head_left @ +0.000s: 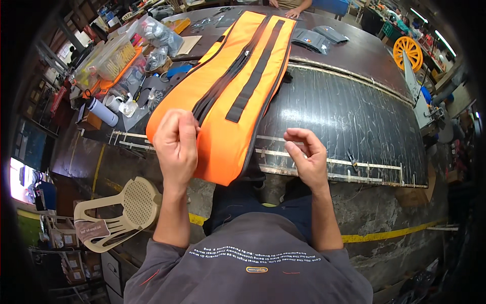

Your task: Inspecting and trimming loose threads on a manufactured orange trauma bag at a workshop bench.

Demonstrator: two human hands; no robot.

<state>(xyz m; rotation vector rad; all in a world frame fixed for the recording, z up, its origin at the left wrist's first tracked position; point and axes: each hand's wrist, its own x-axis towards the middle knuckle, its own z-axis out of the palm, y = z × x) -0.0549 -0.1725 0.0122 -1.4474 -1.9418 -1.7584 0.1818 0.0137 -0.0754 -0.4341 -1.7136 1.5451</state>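
A long orange fabric bag (220,148) with black edging lies lengthwise on the dark table, its near end jutting past the front edge toward me. A black zipper (228,76) runs along its upper face, partly gaping near my side, and a black webbing strap (256,73) is beside it. My left hand (176,142) is closed over the bag's near left part, fingers curled in; whatever they pinch is hidden. To the right of the bag, my right hand (309,158) is raised near the table edge, thumb and curled fingers apart, holding nothing.
Plastic bins (114,58), a pale bottle (103,111) and a white mug (113,104) crowd the table's left. Packaged grey pieces (311,40) lie beyond the bag, near another person's hand (293,13). A pen-like tool (352,160) lies right. A plastic chair (132,205) stands at left.
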